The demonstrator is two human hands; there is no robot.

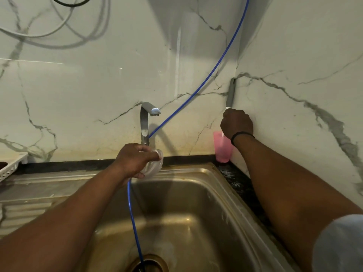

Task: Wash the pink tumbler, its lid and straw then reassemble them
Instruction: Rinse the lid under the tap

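**At the sink corner: lid in one hand, straw in the other**

Over the steel sink [196,193], the left hand [135,160] curls its thumb and fingers round the clear lid [155,163], holding it on edge just below the tap [146,122]. That seems a sensible place for it, since any drip or rinse water would fall into the basin.

The right hand [236,124] is closed in a fist around the straw [230,91], a grey length rising above the knuckles with a pale tip showing below. It is held upright directly above the pink tumbler [223,148], which stands in the back right corner of the dark tabletop [235,179], close against the marble wall [294,75]. The straw's lower end looks to sit at or just inside the tumbler's mouth (the fist hides the exact spot). My guess is that the straw is either being lifted out for washing or dropped back in; the pictures alone cannot settle which.

A blue hose [196,91] slants down past the tap and runs into the sink drain [149,264], so it needs keeping clear of both hands. A white rack [11,167] sits at the far left.

No brand, label or writing can be read anywhere.
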